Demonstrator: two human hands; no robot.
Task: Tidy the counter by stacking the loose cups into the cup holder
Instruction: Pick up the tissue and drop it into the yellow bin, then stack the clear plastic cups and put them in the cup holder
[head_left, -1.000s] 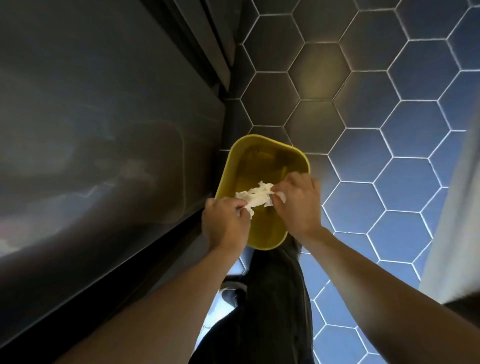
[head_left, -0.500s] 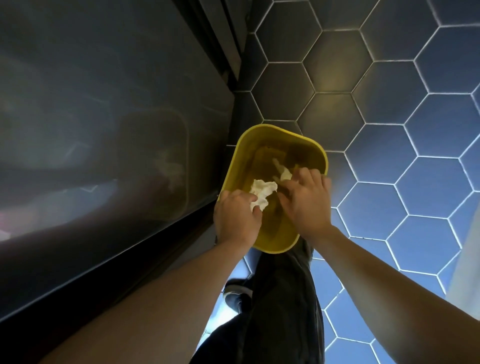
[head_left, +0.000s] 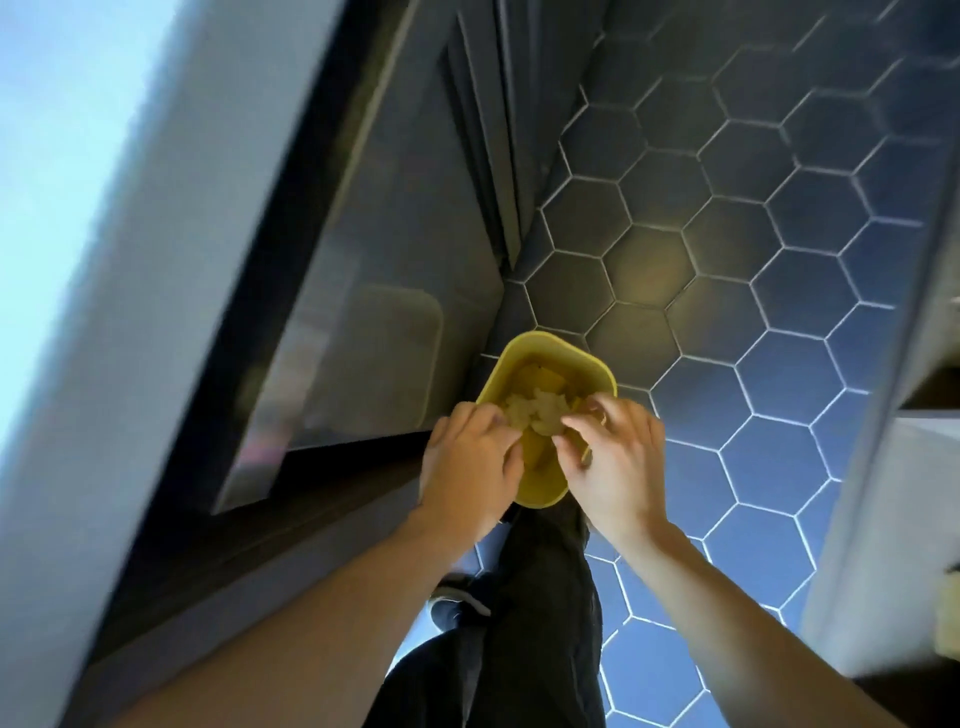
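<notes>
A pale, blurred slab, seemingly the top of a desk (head_left: 78, 260), is seen along the far left edge, cut off by the frame. Just beside it, a dark glossy cabinet front (head_left: 374, 291) is shown, in which a dim reflection of the bin is caught. Below that front a dark recessed plinth (head_left: 249, 561) runs down toward the lower left.

The floor (head_left: 779, 364) is laid with dark blue hexagonal tiles and pale grout, and most of it stands open to the right of the bin. A yellow plastic bin (head_left: 550, 348) is set on the floor close against the cabinet corner. Inside it, crumpled whitish paper (head_left: 535, 410) is seen, softened by motion blur.

The left hand (head_left: 470, 470) is held over the near left rim of the bin, fingers curled inward; whether the paper is pinched by it cannot be told. The right hand (head_left: 615, 462) is held over the near right rim, its fingers bent toward the paper, and its grip likewise cannot be told. The near rim of the bin is hidden under both hands.

Below the hands, a dark trouser leg (head_left: 540, 597) and a dark shoe (head_left: 457, 605) are shown on the tiles. At the far right, a pale cabinet side (head_left: 883, 519) is cut off by the frame. No cups or cup holder are in view.
</notes>
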